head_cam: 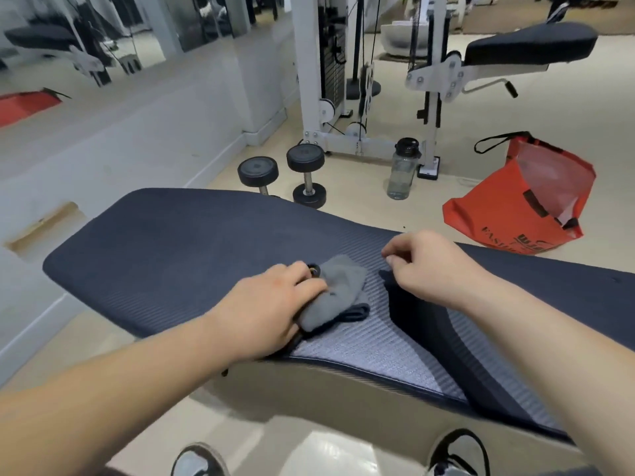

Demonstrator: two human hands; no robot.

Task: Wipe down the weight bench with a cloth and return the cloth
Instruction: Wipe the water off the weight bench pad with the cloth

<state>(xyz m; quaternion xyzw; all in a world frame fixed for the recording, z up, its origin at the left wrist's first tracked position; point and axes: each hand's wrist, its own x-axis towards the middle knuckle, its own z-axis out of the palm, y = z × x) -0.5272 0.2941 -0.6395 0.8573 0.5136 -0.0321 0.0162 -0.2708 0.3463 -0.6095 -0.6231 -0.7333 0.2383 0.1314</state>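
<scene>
The weight bench [165,242] runs across the view, its top padded in dark navy ribbed material. A grey cloth [338,286] lies bunched on the pad near the middle, with a dark cord loop at its lower edge. My left hand [271,307] rests on the cloth's left side, fingers curled over it and gripping it. My right hand [433,266] hovers just right of the cloth, fingers loosely curled, pinching nothing that I can see. A lighter grey panel of the pad [371,348] shows between my arms.
Two black dumbbells [285,176] stand on the floor beyond the bench. A clear water bottle [402,170] is beside a white cable machine [330,73]. An orange shopping bag [529,197] sits open at the right. A mirrored wall runs along the left. My shoes show at the bottom.
</scene>
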